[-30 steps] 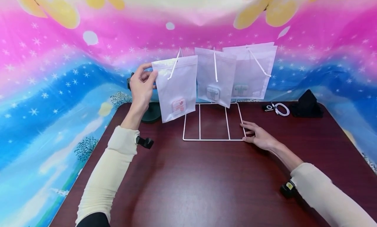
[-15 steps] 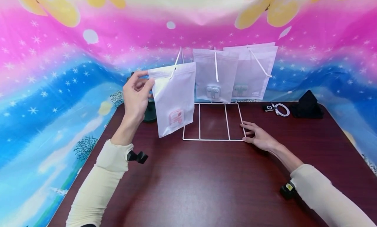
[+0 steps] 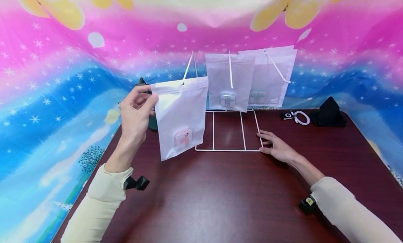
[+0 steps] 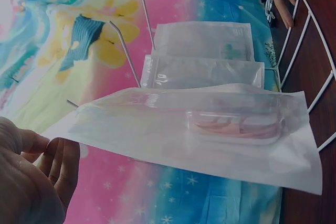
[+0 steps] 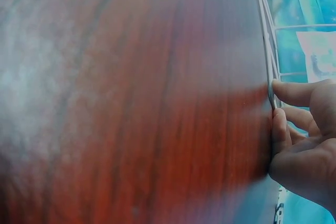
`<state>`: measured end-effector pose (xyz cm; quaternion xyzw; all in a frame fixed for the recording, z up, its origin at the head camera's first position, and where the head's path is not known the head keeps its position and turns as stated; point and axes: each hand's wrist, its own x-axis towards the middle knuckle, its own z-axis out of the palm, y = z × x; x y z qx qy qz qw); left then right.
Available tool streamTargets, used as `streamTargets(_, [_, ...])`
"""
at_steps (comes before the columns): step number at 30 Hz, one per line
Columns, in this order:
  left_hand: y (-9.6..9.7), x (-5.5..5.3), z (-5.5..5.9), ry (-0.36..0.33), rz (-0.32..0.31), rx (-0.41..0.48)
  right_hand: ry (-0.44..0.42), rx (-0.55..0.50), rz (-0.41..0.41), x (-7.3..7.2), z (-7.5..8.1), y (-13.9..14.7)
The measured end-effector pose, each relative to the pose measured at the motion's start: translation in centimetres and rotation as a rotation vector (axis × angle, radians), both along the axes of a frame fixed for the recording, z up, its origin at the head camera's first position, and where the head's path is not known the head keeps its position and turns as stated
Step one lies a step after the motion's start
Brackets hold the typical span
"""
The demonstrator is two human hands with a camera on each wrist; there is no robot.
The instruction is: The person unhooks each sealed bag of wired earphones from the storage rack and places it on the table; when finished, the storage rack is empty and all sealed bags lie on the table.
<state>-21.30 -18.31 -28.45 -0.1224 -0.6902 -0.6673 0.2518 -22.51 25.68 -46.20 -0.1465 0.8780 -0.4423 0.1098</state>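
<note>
I find the left hand [image 3: 133, 113] pinching the bag [image 3: 181, 111] by its upper left corner, thumb closed against fingers. The bag is at the front end of the left hook [image 3: 188, 68] of the rack [image 3: 228, 150]; I cannot tell whether the hook passes through its hole [image 3: 182, 83]. A pink case [image 3: 183, 138] shows low inside. The right hand [image 3: 278, 145], fingers extended and spread, touches the rack's right front corner. Other bags [image 3: 230, 78] hang to the right.

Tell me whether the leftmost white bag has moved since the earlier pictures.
Yes: in the head view, the leftmost bag has shifted down and left against the white wire rack, which stays put.
</note>
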Motion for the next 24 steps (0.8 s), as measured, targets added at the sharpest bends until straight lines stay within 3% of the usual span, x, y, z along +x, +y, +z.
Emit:
streamTargets(11, [0.1, 1.6, 0.6, 0.05, 0.009, 0.062, -0.003, 0.003, 0.002, -0.2, 0.1, 0.2])
streamTargets(19, [-0.2, 3.3, 1.2, 0.072, -0.039, 0.144, 0.005, -0.003, 0.008, 0.0, 0.0, 0.2])
streamTargets(24, [-0.9, 4.7, 0.8, 0.022, -0.033, 0.152, 0.002, -0.007, 0.004, 0.1, 0.0, 0.2])
